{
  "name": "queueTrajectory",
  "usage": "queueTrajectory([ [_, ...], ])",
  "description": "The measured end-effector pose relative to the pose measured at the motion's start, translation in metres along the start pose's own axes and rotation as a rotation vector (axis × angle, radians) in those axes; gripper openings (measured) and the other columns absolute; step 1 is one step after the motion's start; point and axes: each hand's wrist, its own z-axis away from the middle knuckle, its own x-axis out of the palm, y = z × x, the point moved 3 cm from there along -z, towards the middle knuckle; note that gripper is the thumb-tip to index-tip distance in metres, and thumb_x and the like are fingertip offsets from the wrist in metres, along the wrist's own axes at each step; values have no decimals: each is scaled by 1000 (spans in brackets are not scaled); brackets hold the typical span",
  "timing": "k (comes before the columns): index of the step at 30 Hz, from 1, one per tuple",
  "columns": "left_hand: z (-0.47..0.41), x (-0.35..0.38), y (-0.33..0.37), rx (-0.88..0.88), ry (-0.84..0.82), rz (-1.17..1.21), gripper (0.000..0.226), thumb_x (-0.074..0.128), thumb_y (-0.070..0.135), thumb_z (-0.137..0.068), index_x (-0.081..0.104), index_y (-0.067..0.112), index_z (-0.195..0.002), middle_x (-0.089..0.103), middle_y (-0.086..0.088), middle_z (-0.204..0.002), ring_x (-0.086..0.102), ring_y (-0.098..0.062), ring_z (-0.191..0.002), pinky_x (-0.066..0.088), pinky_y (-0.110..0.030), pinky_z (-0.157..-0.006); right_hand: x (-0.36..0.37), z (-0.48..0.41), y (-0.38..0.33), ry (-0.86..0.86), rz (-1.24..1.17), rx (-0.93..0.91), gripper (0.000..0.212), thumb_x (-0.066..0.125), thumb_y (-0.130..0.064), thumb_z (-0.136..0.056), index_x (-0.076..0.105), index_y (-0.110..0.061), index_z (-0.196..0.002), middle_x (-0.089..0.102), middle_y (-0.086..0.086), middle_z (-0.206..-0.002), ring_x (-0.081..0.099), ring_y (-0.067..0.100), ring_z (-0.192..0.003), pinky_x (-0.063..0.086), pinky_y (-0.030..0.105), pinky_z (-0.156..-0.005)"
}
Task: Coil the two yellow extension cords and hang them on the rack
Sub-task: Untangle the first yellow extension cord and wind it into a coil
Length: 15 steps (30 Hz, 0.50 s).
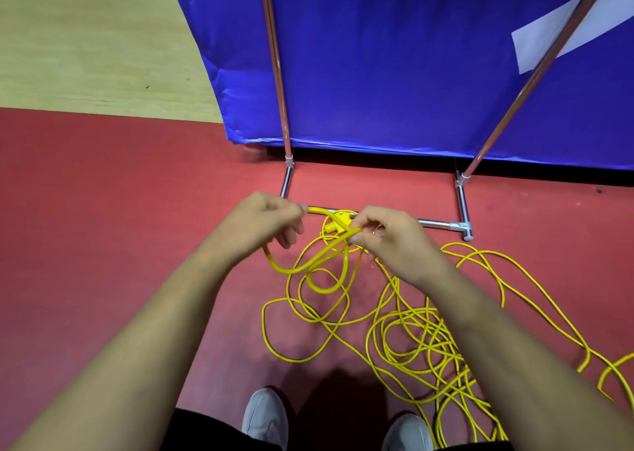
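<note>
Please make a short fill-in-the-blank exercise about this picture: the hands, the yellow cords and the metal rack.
1. Both the left hand and the right hand grip a cord of ______ colour.
2. Most of the yellow cords lie loose on the ______ floor.
3. Behind the rack stands a ______ panel.
4. On the rack hang ______ coils so far.

Missing words: yellow; red; blue; no

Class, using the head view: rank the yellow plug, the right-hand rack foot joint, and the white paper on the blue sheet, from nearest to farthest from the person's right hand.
From the right hand:
1. Yellow plug, just left of the fingers.
2. Rack foot joint, on the floor to the right.
3. White paper, high up on the blue sheet, upper right.
</note>
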Motion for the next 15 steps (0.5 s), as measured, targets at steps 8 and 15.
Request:
queueTrajectory([
  [8,-2,15,5,263,119,-33,20,61,23,-91,59,12,-74,42,0,-55,35,-8,-49,30,-21,-49,9,-1,-13,1,-212,55,10,71,-12,-84,62,-14,-81,66,-1,-65,58,13,-50,43,25,-45],
  [15,-10,15,-13,-166,289,866,24,50,22,-98,48,14,-75,29,6,-49,32,-10,-42,24,-19,-45,10,2,-14,-196,-665,-9,31,59,-8,-88,53,-5,-118,59,19,-94,56,22,-79,50,30,-74],
])
